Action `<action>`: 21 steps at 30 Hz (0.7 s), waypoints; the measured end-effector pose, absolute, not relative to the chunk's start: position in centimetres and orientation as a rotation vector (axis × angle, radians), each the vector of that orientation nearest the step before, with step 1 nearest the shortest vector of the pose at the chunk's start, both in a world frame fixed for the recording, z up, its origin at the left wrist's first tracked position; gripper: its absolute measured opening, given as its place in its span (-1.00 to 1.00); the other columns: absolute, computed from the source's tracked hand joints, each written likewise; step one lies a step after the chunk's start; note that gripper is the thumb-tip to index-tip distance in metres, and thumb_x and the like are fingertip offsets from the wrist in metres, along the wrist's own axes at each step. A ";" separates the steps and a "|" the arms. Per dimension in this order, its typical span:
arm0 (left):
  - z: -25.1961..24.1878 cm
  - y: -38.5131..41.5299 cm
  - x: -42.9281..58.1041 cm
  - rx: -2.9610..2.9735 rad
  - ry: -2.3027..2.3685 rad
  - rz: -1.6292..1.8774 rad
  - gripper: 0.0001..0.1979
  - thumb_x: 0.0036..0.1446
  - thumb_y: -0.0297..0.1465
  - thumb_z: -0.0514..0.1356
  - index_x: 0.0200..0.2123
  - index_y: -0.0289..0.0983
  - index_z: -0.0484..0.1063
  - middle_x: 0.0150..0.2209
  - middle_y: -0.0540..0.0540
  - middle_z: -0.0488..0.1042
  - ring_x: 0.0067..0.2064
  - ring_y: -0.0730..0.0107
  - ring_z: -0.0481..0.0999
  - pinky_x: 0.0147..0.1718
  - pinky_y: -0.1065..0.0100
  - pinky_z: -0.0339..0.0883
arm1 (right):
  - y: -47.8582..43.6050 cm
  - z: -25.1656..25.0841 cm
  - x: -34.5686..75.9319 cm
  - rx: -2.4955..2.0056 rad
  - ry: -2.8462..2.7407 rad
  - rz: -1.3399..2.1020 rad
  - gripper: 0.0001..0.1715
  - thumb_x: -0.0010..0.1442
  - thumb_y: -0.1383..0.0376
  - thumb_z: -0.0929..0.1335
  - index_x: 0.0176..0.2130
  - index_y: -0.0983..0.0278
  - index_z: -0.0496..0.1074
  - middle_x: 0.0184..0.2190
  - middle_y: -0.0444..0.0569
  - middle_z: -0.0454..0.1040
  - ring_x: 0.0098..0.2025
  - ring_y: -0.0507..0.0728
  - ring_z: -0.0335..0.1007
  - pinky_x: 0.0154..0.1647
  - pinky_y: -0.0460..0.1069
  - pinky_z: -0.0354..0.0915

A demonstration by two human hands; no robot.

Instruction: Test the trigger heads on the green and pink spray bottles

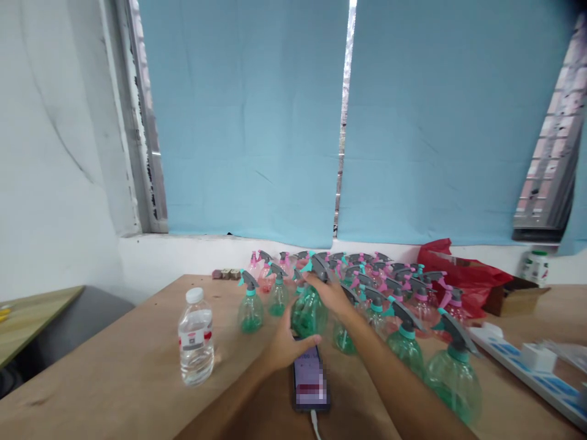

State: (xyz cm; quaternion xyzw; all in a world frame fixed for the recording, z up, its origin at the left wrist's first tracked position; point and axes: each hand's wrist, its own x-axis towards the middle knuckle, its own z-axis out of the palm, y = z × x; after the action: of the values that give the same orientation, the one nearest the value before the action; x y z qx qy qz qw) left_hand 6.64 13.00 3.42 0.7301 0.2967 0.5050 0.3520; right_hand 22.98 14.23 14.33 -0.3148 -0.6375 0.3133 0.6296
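A green spray bottle [308, 315] with a grey and turquoise trigger head is held between my hands above the phone's top end. My left hand [285, 343] cups the lower left side of its body, thumb reaching across near the base. Higher up, my right hand [324, 288] is closed around its neck just below the trigger head; some fingers are hidden behind the bottle. Below lies a phone [308, 374] with a lit screen and a white cable [315, 423]. Two more green spray bottles [251, 313] stand upright to the left.
Rows of pink and green spray bottles [424, 308] crowd the table's back and right. A clear water bottle [196, 342] stands left. On the right are a power strip [527, 366], a red plastic bag [468, 284] and an open cardboard box [518, 297]. Blue curtains [247, 122] hang behind.
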 end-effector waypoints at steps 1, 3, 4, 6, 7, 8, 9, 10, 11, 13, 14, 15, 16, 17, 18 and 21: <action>3.4 13.0 6.3 1.949 0.762 1.250 0.01 0.00 -0.11 0.49 0.43 -0.13 0.10 0.38 -0.27 0.29 0.36 -0.14 0.30 0.29 -0.08 0.26 | 14.4 13.8 23.2 -0.757 -1.427 0.709 -0.74 0.17 0.07 0.41 -0.30 0.19 0.57 -0.37 -0.10 0.59 -0.27 0.16 0.50 -0.07 0.06 0.37; 3.6 13.2 5.6 2.066 0.789 1.139 -0.08 0.07 -0.08 0.44 0.41 -0.12 0.15 0.35 -0.25 0.33 0.30 -0.11 0.38 0.24 -0.04 0.31 | 14.5 12.8 23.8 -0.834 -1.380 0.663 -0.79 0.13 0.12 0.40 -0.42 0.19 0.53 -0.44 -0.11 0.55 -0.30 0.15 0.48 -0.08 0.06 0.35; 3.6 13.4 5.3 2.092 0.812 1.108 -0.15 0.13 -0.06 0.39 0.40 -0.11 0.18 0.32 -0.23 0.38 0.25 -0.07 0.43 0.20 -0.01 0.34 | 14.5 12.2 24.1 -0.866 -1.367 0.640 -0.82 0.10 0.15 0.39 -0.43 0.19 0.52 -0.46 -0.12 0.54 -0.32 0.15 0.46 -0.10 0.05 0.35; 3.4 14.1 4.7 2.066 0.857 1.145 -0.31 0.27 -0.02 0.24 0.37 -0.13 0.24 0.19 -0.22 0.50 0.12 0.05 0.52 0.13 0.05 0.38 | 14.3 10.7 24.8 -0.902 -1.357 0.614 -0.84 0.08 0.19 0.38 -0.34 0.18 0.55 -0.46 -0.13 0.53 -0.36 0.15 0.43 -0.18 0.03 0.34; 3.1 14.6 4.4 2.018 0.883 1.204 -0.36 0.31 0.00 0.17 0.34 -0.16 0.27 0.11 -0.21 0.54 0.05 0.09 0.54 0.09 0.08 0.40 | 14.1 9.8 25.0 -0.911 -1.368 0.613 -0.79 0.09 0.19 0.38 -0.26 0.18 0.56 -0.46 -0.14 0.52 -0.38 0.14 0.41 -0.24 0.02 0.33; 2.8 15.1 4.2 1.958 0.912 1.269 -0.40 0.34 0.01 0.12 0.30 -0.18 0.32 0.04 -0.20 0.57 0.00 0.12 0.56 0.05 0.10 0.41 | 13.9 8.8 25.3 -0.919 -1.386 0.618 -0.74 0.12 0.19 0.37 -0.19 0.18 0.56 -0.46 -0.13 0.52 -0.41 0.14 0.40 -0.29 0.01 0.32; 2.4 15.5 4.0 1.894 0.943 1.333 -0.42 0.34 0.03 0.09 0.25 -0.20 0.36 -0.03 -0.19 0.59 -0.04 0.14 0.57 0.00 0.13 0.42 | 13.6 7.9 25.5 -0.932 -1.402 0.616 -0.71 0.14 0.17 0.36 -0.15 0.19 0.56 -0.45 -0.12 0.53 -0.43 0.14 0.40 -0.32 0.01 0.31; 2.1 15.9 3.8 1.833 0.972 1.388 -0.42 0.34 0.05 0.08 0.19 -0.22 0.40 -0.09 -0.17 0.60 -0.08 0.15 0.57 -0.04 0.15 0.42 | 13.4 7.0 25.6 -0.953 -1.410 0.599 -0.70 0.16 0.16 0.36 -0.13 0.19 0.56 -0.43 -0.10 0.54 -0.43 0.15 0.40 -0.34 0.01 0.31; 1.7 16.1 3.6 1.781 0.998 1.426 -0.43 0.32 0.07 0.08 0.14 -0.23 0.42 -0.15 -0.16 0.60 -0.12 0.15 0.57 -0.10 0.18 0.43 | 13.1 6.1 25.7 -0.975 -1.411 0.568 -0.69 0.17 0.15 0.36 -0.13 0.19 0.56 -0.39 -0.08 0.56 -0.41 0.16 0.42 -0.32 0.02 0.32; 1.3 16.3 3.4 1.712 1.026 1.468 -0.43 0.30 0.10 0.09 0.07 -0.24 0.45 -0.25 -0.12 0.60 -0.19 0.18 0.57 -0.20 0.23 0.42 | 12.6 5.0 25.9 -1.026 -1.390 0.503 -0.68 0.18 0.13 0.36 -0.13 0.19 0.57 -0.34 -0.04 0.59 -0.36 0.19 0.46 -0.28 0.03 0.33; 1.2 16.2 3.3 1.697 1.030 1.474 -0.43 0.29 0.11 0.09 0.04 -0.24 0.46 -0.28 -0.11 0.59 -0.22 0.19 0.57 -0.24 0.25 0.41 | 12.4 4.6 26.0 -1.056 -1.384 0.477 -0.69 0.19 0.12 0.36 -0.15 0.19 0.58 -0.36 -0.04 0.58 -0.37 0.19 0.46 -0.27 0.04 0.32; 1.2 16.1 3.2 1.690 1.029 1.475 -0.43 0.28 0.11 0.10 0.02 -0.24 0.47 -0.30 -0.10 0.59 -0.24 0.20 0.56 -0.27 0.27 0.40 | 12.3 4.4 26.1 -1.090 -1.382 0.459 -0.71 0.19 0.12 0.35 -0.17 0.19 0.58 -0.41 -0.06 0.56 -0.39 0.19 0.44 -0.28 0.03 0.31; 1.2 15.9 3.1 1.686 1.027 1.476 -0.43 0.28 0.11 0.10 0.01 -0.24 0.47 -0.31 -0.09 0.58 -0.25 0.21 0.56 -0.28 0.28 0.39 | 12.2 4.2 26.2 -1.126 -1.383 0.444 -0.73 0.18 0.12 0.35 -0.21 0.18 0.58 -0.47 -0.09 0.53 -0.42 0.18 0.42 -0.30 0.03 0.30; 1.3 15.8 3.1 1.685 1.026 1.474 -0.44 0.27 0.11 0.10 0.01 -0.25 0.47 -0.32 -0.09 0.58 -0.26 0.21 0.56 -0.29 0.29 0.39 | 12.1 4.1 26.3 -1.162 -1.384 0.428 -0.76 0.18 0.13 0.35 -0.26 0.17 0.57 -0.51 -0.11 0.49 -0.45 0.18 0.39 -0.32 0.03 0.28; 1.4 15.7 3.1 1.685 1.030 1.471 -0.43 0.27 0.11 0.11 0.00 -0.25 0.47 -0.32 -0.09 0.58 -0.26 0.21 0.56 -0.31 0.30 0.38 | 12.0 4.1 26.4 -1.196 -1.377 0.411 -0.78 0.17 0.13 0.35 -0.31 0.16 0.56 -0.54 -0.12 0.47 -0.46 0.18 0.37 -0.34 0.02 0.26; 1.4 15.5 3.0 1.699 1.062 1.454 -0.43 0.25 0.12 0.11 -0.03 -0.25 0.48 -0.35 -0.08 0.58 -0.26 0.19 0.57 -0.33 0.31 0.38 | 11.9 3.7 26.7 -1.241 -1.345 0.376 -0.81 0.15 0.14 0.35 -0.37 0.16 0.53 -0.56 -0.12 0.46 -0.47 0.18 0.36 -0.38 0.01 0.23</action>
State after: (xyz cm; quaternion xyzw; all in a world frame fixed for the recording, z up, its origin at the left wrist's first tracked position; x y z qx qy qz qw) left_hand 2.97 15.47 1.41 0.6485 0.4055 0.5552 0.3267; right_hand 26.65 11.94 3.71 -0.5341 -0.5787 0.1620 0.5946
